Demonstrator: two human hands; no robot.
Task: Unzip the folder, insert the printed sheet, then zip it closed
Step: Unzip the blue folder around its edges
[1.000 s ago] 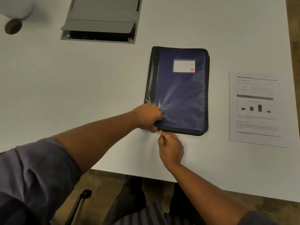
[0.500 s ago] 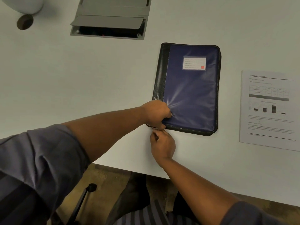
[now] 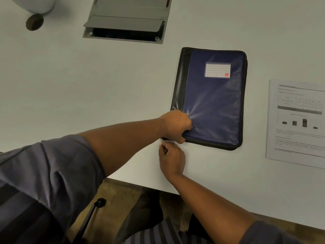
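A navy zip folder (image 3: pixel 214 106) with a black spine and a white label lies flat and closed on the white table (image 3: pixel 88 88). My left hand (image 3: pixel 175 125) grips its near-left corner, bunching the cover. Just below that corner, my right hand (image 3: pixel 173 159) pinches the small metal zipper pull (image 3: pixel 161 140). The printed sheet (image 3: pixel 297 124), with a table and a bar chart, lies flat to the right of the folder, partly cut off by the frame edge.
A grey recessed cable box (image 3: pixel 126 20) with its lid up sits at the back of the table. A white rounded object (image 3: pixel 35 4) and a dark round disc (image 3: pixel 34 22) are at the far left. The table's near edge (image 3: pixel 137 184) runs just below my hands.
My right hand has slid left along the folder's near edge to its near-left corner, pinching the zipper pull. My left hand keeps its grip on that corner. The view has shifted.
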